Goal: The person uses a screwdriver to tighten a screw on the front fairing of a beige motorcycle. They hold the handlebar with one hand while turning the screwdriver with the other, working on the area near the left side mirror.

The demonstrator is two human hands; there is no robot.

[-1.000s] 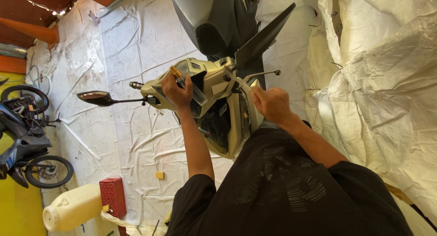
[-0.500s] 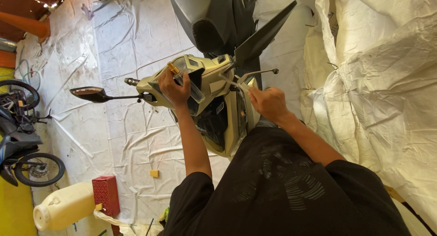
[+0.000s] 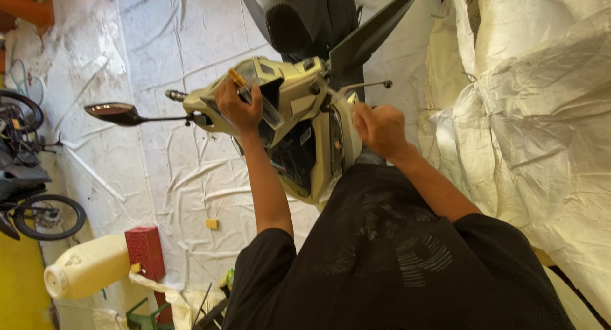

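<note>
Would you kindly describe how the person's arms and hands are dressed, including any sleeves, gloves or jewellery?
Both the left hand and the right hand are bare: no gloves, and no rings or watch that can be seen. The forearms are uncovered too. Short black sleeves of a black T-shirt, which bears a faint grey print, end near the elbows.

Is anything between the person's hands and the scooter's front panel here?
Nothing visible. The left hand already rests on the cream scooter front panel while gripping a yellow-handled screwdriver; the right hand is at the panel's other edge, contact unclear.
</note>
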